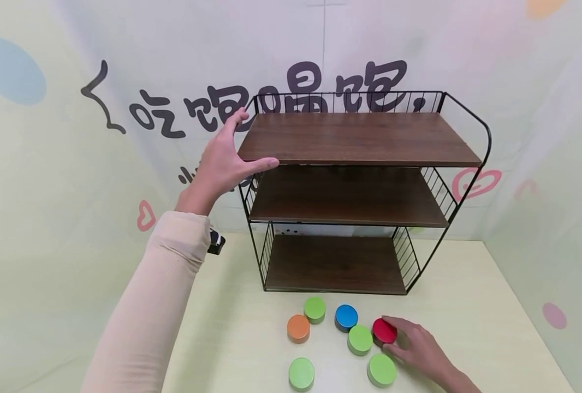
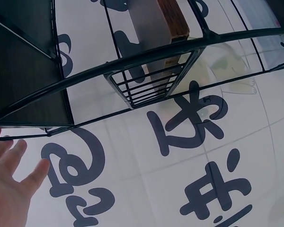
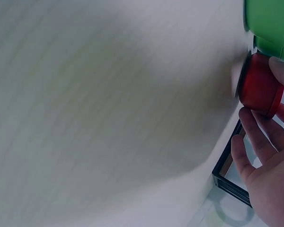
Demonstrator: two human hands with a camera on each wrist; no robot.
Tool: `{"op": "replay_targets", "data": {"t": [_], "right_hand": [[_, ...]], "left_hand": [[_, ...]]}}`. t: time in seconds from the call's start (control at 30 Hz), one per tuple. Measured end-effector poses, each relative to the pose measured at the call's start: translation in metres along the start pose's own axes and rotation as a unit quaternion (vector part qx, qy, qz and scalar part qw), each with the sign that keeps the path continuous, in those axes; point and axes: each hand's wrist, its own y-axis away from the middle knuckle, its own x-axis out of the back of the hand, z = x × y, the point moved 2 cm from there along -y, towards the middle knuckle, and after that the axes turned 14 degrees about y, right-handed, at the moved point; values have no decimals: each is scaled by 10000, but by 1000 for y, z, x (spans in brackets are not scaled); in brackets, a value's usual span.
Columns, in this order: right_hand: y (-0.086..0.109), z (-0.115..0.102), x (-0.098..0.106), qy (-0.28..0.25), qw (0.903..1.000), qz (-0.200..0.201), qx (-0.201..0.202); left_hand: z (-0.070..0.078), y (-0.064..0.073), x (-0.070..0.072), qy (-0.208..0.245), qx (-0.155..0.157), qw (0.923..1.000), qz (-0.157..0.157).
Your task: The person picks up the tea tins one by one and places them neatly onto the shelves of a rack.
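Observation:
A three-tier shelf rack (image 1: 360, 139) with brown boards and a black wire frame stands upright on the table. My left hand (image 1: 222, 161) is at the left end of its top board, fingers spread and thumb stretched along the front edge; in the left wrist view the same hand (image 2: 12, 182) holds nothing. My right hand (image 1: 419, 349) pinches a small red round tin (image 1: 385, 331) between thumb and fingers, low at the tabletop. In the right wrist view the red tin (image 3: 260, 85) is beside a green tin (image 3: 270, 21).
Near the red tin are a blue tin (image 1: 346, 317) and green tins (image 1: 360, 339) (image 1: 381, 369). Farther left lie an orange tin (image 1: 298, 328) and green tins (image 1: 314, 309) (image 1: 301, 374). A printed cloth (image 1: 99, 180) hangs behind the pale table (image 1: 477, 305).

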Motion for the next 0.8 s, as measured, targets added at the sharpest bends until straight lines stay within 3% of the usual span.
{"op": "replay_targets", "data": {"t": [0.2, 0.37, 0.57, 0.8], "right_hand": [[0, -3, 9, 140, 9996, 122, 222], [0, -3, 18, 328, 9950, 698, 637], [0, 0, 28, 665, 9811, 1405, 1150], [-5, -5, 46, 722, 9772, 1566, 1235]], "left_hand": [[0, 1, 0, 17, 45, 10000, -18], [0, 1, 0, 24, 22, 10000, -36], [-1, 1, -1, 13, 43, 10000, -54], [-1, 0, 0, 20, 27, 10000, -14]]}}
